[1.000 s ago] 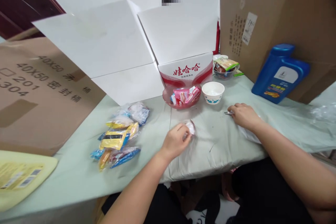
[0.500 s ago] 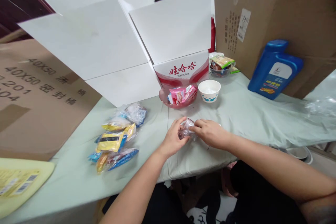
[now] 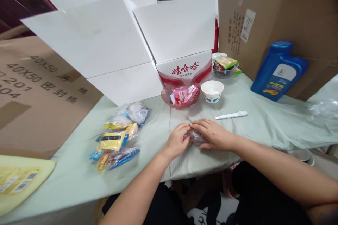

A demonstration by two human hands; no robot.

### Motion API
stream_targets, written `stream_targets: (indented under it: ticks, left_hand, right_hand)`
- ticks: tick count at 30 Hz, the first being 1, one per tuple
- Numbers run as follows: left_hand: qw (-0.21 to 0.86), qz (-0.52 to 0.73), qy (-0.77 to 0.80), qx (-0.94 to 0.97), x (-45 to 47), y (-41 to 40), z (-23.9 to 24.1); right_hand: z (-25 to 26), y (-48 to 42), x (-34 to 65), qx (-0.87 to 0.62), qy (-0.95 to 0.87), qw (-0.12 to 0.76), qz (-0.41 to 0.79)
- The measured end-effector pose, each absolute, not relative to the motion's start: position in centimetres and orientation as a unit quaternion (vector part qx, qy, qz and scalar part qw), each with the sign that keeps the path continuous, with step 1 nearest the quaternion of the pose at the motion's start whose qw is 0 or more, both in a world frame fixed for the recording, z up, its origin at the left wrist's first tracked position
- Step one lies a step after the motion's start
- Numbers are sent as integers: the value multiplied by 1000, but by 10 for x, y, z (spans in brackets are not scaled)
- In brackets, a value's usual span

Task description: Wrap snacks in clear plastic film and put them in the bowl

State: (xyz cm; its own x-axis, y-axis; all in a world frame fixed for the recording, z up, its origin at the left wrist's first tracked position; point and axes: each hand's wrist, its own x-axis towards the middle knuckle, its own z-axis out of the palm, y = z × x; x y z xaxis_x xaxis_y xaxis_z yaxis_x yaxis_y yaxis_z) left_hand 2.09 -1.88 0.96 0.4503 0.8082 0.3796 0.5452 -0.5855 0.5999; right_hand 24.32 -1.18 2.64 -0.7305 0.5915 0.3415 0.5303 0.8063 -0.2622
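On the green cloth, a small crinkled clear plastic packet [image 3: 196, 137] with something purplish inside lies between my two hands. My left hand [image 3: 177, 142] is curled around its left side, thumb and fingers pressing it. Over its right side lies my right hand [image 3: 212, 135], fingers bent down on the plastic and hiding much of it. Just beyond my right hand rests a white utility knife [image 3: 231, 115]. Behind the hands stand a pink glass bowl [image 3: 167, 99] holding pink wrapped snacks and a white paper cup [image 3: 212, 93] with a blue pattern.
Several blue and yellow snack packets [image 3: 112, 140] are heaped left. White carton flaps [image 3: 174, 31] rise at the back, a person's head behind them. Brown cartons [image 3: 39, 102] stand at both sides. A blue bottle [image 3: 280, 72] and a bowl of packets [image 3: 224, 72] are right.
My right hand has moved from pinching the packet's top to lying over its right side. The packet sits lower, and the utility knife behind the right hand now shows fully.
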Motion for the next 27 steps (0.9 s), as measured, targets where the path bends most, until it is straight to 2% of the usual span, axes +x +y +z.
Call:
stream_targets:
  ticks: [6,13,16,19,22,24,27]
  left_hand:
    - [211,416,470,749,5,-13,20]
    - [159,367,556,729,-25,-2,29]
    - [124,323,559,753,-35,-4,39]
    - [105,281,501,812,-38,-13,57]
    - [93,253,423,865,-30,-28,73]
    - [98,230,384,889,-21,-39,81]
    - [133,181,338,914,-8,-53,89]
  right_hand:
    - [25,6,255,-359,-875,305,113]
    - [24,15,277,-465,-756,393,242]
    - [23,21,286,-533,-710,397,231]
    - [23,27,297,-592,-669,422,152]
    - [31,21,299,-530,-686,497,36]
    - [40,9,292,-439,-741,507,21]
    - [53,-13,275,-309,-859,394,110]
